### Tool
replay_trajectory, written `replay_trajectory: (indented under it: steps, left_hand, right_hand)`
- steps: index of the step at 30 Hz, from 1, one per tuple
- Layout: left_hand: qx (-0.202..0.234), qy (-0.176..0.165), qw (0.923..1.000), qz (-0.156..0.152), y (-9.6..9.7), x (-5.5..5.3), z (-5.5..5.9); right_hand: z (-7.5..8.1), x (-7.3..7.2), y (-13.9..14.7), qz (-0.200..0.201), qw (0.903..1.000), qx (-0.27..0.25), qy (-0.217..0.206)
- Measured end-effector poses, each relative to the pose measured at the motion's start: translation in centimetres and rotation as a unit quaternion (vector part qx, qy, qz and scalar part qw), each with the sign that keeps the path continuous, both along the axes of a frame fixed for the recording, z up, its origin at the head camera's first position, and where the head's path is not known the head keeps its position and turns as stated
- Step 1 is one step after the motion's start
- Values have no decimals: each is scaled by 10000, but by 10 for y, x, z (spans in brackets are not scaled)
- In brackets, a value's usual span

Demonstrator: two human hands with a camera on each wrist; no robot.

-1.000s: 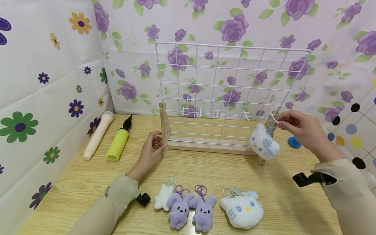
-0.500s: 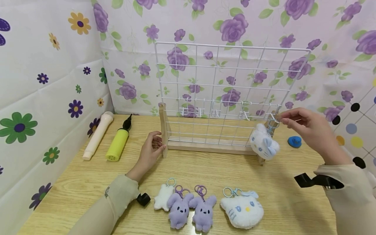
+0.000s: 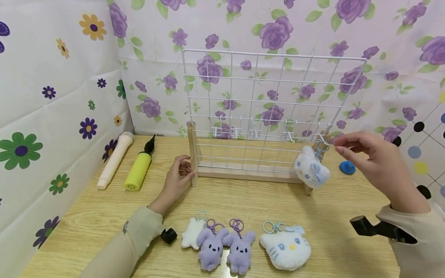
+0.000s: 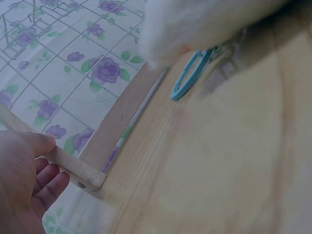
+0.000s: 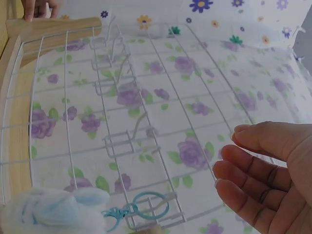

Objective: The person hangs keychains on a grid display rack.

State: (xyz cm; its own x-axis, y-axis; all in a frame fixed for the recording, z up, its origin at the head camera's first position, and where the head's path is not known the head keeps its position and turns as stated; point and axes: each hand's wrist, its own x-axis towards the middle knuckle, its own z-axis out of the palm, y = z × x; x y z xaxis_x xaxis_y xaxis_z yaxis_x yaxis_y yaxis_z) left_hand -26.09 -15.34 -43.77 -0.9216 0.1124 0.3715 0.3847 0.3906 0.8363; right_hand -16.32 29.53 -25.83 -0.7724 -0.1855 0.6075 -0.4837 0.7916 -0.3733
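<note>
A white wire grid rack [image 3: 257,79] stands in a wooden base, with several white hooks [image 3: 254,134] along it. My left hand [image 3: 178,178] grips the wooden upright [image 3: 193,154] at the rack's left end, thumb in front; the left wrist view shows the thumb on the wood [image 4: 73,168]. A white plush cat keychain [image 3: 310,170] with a blue bow hangs at the rack's right end, its blue ring [image 5: 151,204] over a hook. Just right of that ring, my right hand [image 3: 380,166] is in the air, apart from it, fingers loosely bent and holding nothing.
Along the front of the table lie a small white plush [image 3: 192,233], two purple bunny keychains [image 3: 211,249] and a white cat-face keychain [image 3: 288,251]. A yellow hand pump [image 3: 138,171] and a pale microphone-shaped stick [image 3: 116,160] lie at left; a blue object [image 3: 347,167] sits at right.
My right hand has let go near the hook and drawn back to the right. The plush cat stays hanging on the rack. My left hand keeps its place on the upright.
</note>
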Motion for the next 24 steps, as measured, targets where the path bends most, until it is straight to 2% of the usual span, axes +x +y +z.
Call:
replay_trajectory:
  steps: [5,10,18,24]
  left_hand:
    - [8,64,10000,-20,-1,-1,0]
    - [1,50,10000,-13,-1,-1,0]
    - [-2,6,10000,-9,-1,-1,-1]
    - [17,28,10000,-16,0,-1,-1]
  right_hand:
    - [-7,8,-10,582,9969,263,450]
    - [-21,13,-19,989,9931,293,561]
    - [-51,19,-30,1310,9907,146,340]
    - [-65,20,-35,1475,9890,100,90]
